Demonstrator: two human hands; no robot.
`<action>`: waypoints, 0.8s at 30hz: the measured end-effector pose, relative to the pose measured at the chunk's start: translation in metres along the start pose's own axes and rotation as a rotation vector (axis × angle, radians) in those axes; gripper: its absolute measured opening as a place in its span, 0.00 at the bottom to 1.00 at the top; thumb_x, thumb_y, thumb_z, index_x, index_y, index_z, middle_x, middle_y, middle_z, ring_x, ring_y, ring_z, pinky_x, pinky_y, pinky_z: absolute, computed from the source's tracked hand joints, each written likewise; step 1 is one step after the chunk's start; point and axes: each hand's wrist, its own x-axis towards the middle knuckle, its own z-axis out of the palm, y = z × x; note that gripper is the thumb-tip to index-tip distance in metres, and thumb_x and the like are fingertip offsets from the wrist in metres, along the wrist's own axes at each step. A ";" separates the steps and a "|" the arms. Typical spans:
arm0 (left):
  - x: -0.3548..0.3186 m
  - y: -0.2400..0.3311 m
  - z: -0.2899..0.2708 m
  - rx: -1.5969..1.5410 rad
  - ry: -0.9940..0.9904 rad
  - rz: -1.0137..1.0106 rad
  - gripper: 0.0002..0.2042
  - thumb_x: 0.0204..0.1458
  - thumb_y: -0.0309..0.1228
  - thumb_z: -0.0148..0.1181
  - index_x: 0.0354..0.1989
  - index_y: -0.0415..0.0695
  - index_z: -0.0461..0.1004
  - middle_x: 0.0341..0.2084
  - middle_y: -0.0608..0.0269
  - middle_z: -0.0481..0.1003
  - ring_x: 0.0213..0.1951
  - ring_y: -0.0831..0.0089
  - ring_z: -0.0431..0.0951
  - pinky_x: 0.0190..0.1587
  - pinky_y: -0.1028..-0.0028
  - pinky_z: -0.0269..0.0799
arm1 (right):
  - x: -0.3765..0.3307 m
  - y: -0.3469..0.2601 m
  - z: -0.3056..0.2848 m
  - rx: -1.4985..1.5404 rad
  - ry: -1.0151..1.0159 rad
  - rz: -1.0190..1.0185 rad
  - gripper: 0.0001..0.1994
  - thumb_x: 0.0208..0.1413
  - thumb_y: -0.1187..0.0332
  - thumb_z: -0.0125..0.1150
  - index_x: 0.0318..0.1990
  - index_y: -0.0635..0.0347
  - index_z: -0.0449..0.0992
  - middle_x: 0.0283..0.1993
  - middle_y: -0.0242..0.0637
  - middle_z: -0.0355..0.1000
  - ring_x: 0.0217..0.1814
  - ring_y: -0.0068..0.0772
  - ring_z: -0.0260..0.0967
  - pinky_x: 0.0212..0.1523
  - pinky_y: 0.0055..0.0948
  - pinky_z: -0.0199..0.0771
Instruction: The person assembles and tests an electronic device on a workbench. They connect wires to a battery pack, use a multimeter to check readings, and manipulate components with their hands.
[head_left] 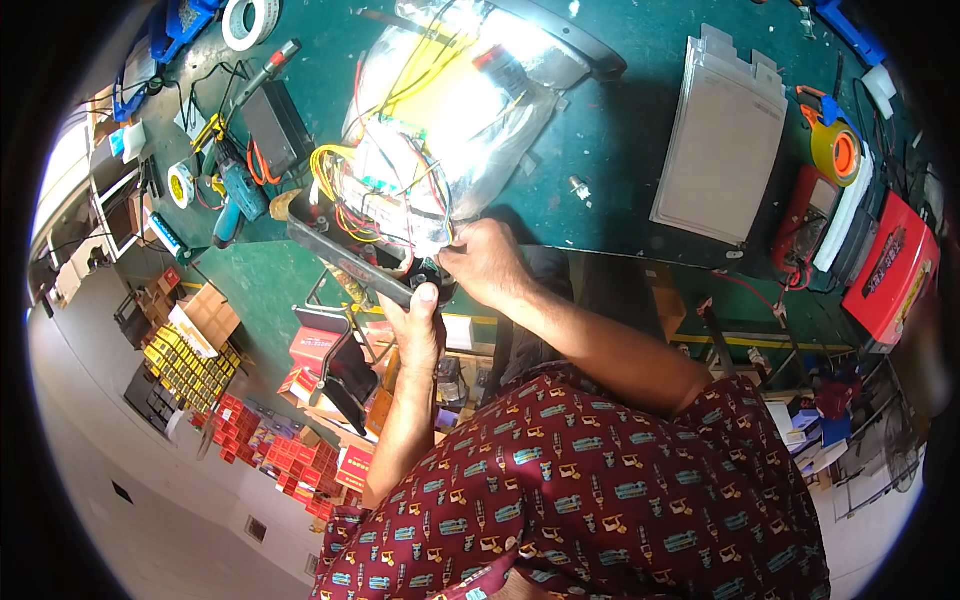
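Note:
My left hand is closed on the near end of a long black plastic casing piece, its thumb on top. My right hand is closed in a pinch at the casing's right end, beside a white connector and thin wires; what lies between the fingertips is too small to make out. Yellow, red and black wires run from the casing to a bulky pack in clear, shiny wrapping, washed out by bright light. Behind the pack lies another black casing piece.
On the green table a stack of flat grey pouches lies to the right, near an orange tape roll and a red box. At left are a teal power drill, a black box and a white tape roll.

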 end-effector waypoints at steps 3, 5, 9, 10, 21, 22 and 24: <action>0.002 -0.005 -0.005 0.039 0.006 0.016 0.38 0.47 0.42 0.72 0.62 0.38 0.59 0.53 0.54 0.68 0.54 0.64 0.72 0.60 0.63 0.68 | 0.000 0.000 0.002 0.000 0.014 0.009 0.11 0.51 0.63 0.64 0.39 0.56 0.84 0.30 0.52 0.78 0.37 0.56 0.79 0.39 0.48 0.77; 0.001 -0.006 -0.008 0.049 0.012 0.018 0.37 0.48 0.42 0.71 0.61 0.37 0.59 0.52 0.54 0.68 0.54 0.64 0.72 0.60 0.63 0.68 | 0.000 -0.006 0.000 -0.024 0.013 0.019 0.10 0.51 0.64 0.64 0.39 0.56 0.84 0.30 0.52 0.78 0.37 0.56 0.79 0.39 0.48 0.77; 0.002 -0.005 -0.004 0.058 0.013 0.039 0.37 0.48 0.42 0.71 0.61 0.36 0.60 0.52 0.54 0.68 0.53 0.65 0.72 0.59 0.64 0.68 | -0.004 -0.010 0.003 -0.051 0.052 0.036 0.11 0.52 0.63 0.64 0.39 0.57 0.83 0.30 0.52 0.78 0.37 0.56 0.79 0.39 0.48 0.77; 0.003 -0.006 -0.005 0.063 0.009 0.041 0.37 0.48 0.43 0.71 0.61 0.36 0.60 0.52 0.54 0.68 0.53 0.65 0.72 0.59 0.64 0.68 | -0.005 -0.016 0.000 -0.079 0.039 0.072 0.11 0.52 0.63 0.64 0.39 0.58 0.83 0.30 0.52 0.78 0.37 0.56 0.79 0.39 0.48 0.77; 0.000 0.001 -0.002 -0.013 -0.018 -0.036 0.39 0.46 0.38 0.74 0.64 0.38 0.59 0.55 0.57 0.65 0.55 0.67 0.67 0.62 0.64 0.64 | 0.002 0.008 0.003 0.074 -0.057 0.049 0.09 0.52 0.69 0.65 0.38 0.61 0.82 0.31 0.53 0.78 0.37 0.54 0.79 0.37 0.42 0.77; 0.000 0.001 -0.002 -0.021 -0.016 -0.036 0.39 0.47 0.38 0.74 0.64 0.38 0.59 0.55 0.57 0.65 0.55 0.66 0.67 0.62 0.64 0.64 | 0.002 0.006 0.003 0.067 -0.052 0.055 0.09 0.52 0.69 0.65 0.39 0.61 0.82 0.31 0.54 0.78 0.38 0.54 0.79 0.37 0.42 0.77; -0.001 0.001 -0.001 -0.010 -0.006 -0.035 0.39 0.47 0.37 0.74 0.64 0.38 0.59 0.55 0.57 0.65 0.56 0.66 0.67 0.62 0.64 0.64 | 0.003 0.002 0.002 0.052 -0.041 0.065 0.09 0.52 0.69 0.65 0.39 0.60 0.83 0.32 0.54 0.78 0.38 0.54 0.79 0.38 0.43 0.77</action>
